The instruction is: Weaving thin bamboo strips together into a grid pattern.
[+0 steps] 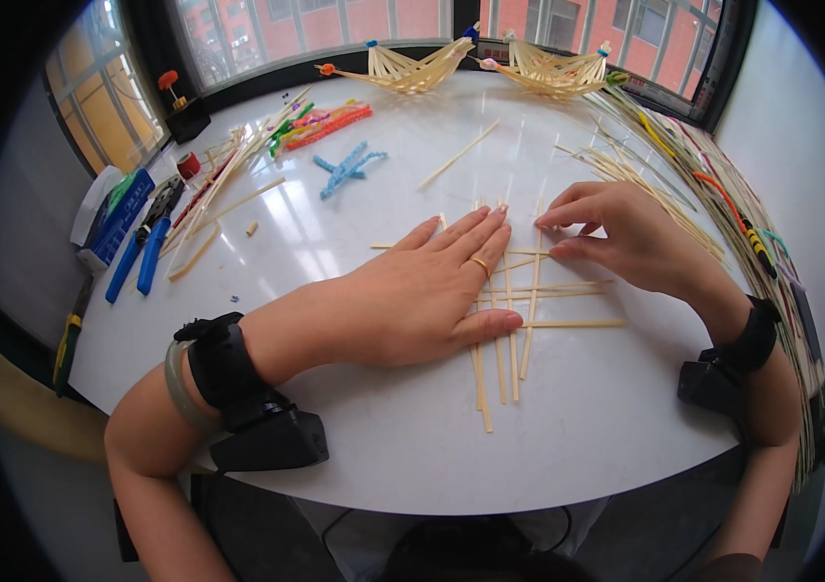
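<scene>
Barred windows [316, 44] stand well beyond my fingers, with a pink building outside. Under both of my hands spreads a glossy white table [364, 456], its front edge curved. Along its right side, past my right fingers, runs a long bundle of thin reeds [752, 233].

My left hand [398, 296] lies palm down over the left part of a loose lattice of pale flat strips [535, 308], its fingers stretched out, the thumb spread wide and resting across the crossings. My right hand [626, 233] bends in at the lattice's far right, thumb and forefinger a narrow gap apart by one lengthwise strip; whether they grip it I cannot tell.

Far ahead of my fingers sit two boat-shaped openwork weavings [417, 72]. Left of my left fingers lie blue-handled pliers [148, 247]; ahead of those fingers and to their left are crossed light-blue fuzzy stems [343, 173]. Smallest, a stubby strip offcut [252, 229] lies left of my left fingers.
</scene>
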Available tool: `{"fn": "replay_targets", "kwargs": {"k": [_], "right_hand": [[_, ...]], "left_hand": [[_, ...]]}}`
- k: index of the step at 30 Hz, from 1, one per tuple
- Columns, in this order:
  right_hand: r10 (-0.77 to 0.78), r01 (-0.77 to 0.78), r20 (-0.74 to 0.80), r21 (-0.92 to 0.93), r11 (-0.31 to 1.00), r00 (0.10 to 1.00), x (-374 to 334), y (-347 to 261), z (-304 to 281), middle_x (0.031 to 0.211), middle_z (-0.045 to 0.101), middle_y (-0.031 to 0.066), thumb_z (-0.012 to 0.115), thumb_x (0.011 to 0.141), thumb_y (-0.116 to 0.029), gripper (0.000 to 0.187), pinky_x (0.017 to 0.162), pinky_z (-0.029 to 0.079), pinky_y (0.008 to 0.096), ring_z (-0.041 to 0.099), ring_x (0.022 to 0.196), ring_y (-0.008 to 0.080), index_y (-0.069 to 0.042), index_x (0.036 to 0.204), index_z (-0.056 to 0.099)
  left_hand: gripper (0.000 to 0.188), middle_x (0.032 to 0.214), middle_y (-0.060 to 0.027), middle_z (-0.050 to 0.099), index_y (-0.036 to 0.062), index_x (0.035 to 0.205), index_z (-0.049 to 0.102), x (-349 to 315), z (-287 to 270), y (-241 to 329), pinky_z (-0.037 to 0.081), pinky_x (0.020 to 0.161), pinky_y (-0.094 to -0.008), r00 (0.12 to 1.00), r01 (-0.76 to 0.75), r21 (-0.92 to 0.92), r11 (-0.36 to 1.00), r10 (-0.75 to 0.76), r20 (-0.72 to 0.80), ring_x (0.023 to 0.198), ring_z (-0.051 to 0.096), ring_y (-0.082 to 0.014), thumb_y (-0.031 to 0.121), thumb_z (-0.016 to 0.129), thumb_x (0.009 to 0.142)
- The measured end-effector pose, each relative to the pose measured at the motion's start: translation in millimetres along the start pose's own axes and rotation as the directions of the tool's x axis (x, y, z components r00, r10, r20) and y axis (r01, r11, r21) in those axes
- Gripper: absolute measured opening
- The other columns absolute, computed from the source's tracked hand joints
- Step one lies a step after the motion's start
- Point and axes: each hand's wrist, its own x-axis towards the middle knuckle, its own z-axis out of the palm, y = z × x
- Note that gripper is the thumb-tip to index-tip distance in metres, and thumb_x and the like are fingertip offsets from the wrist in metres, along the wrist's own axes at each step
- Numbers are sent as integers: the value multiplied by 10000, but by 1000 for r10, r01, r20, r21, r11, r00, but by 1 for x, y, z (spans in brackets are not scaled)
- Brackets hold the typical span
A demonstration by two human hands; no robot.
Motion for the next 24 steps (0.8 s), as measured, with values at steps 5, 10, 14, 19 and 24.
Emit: {"fn": "replay_targets", "kwargs": {"k": [5,10,14,19,24], "right_hand": [[-22,21,-6,-111,994,1000,-4,-5,-6,937,670,134,699,796,-100,234,750,510,317,639,836,243,-6,1010,682],[-24,24,1,-127,992,1000,-6,-12,-8,863,674,150,672,788,-102,204,717,505,329,646,800,272,12,957,667],[103,-94,77,-114,989,992,-4,-17,-11,802,663,109,658,756,-50,186,661,497,308,631,720,216,8,931,629],[96,-85,93,-111,990,991,-3,-15,-11,756,648,72,651,749,-19,165,620,490,280,617,686,162,-8,909,612],[-133,131,5,-237,963,991,-3,1,-6,806,652,69,680,765,-28,144,630,502,291,631,707,186,-22,894,616]], "left_hand": [[801,1505,-282,124,-95,1438,110,0,2,-1,124,1152,-440,1000,1,0,1000,-1,-7,1427,105,-341,537,276,976],[802,1509,-277,118,-93,1440,107,1,1,0,123,1151,-444,1000,0,-1,1000,0,-6,1428,103,-341,537,281,974],[809,1510,-276,116,-91,1441,105,1,1,-1,121,1151,-445,1000,-2,-2,1000,2,-3,1428,100,-340,545,280,972],[806,1511,-273,111,-86,1443,105,1,1,-1,119,1153,-442,1000,3,5,1000,-3,2,1429,97,-339,543,285,972],[806,1512,-270,116,-78,1446,104,1,1,-1,120,1153,-442,1000,-2,-5,1000,2,3,1428,98,-339,548,281,971]]}}
